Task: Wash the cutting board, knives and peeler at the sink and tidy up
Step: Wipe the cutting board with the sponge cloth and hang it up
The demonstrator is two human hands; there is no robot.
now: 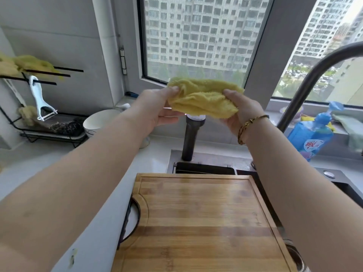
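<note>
Yellow cloth (204,97) is pinched at each end by the left hand (157,108) and right hand (241,112), stretched above the sink (245,169), probably for folding. Wooden cutting board (200,222) lies across the sink; the peeler (40,101) hangs on the rack (45,132) to dry.
</note>
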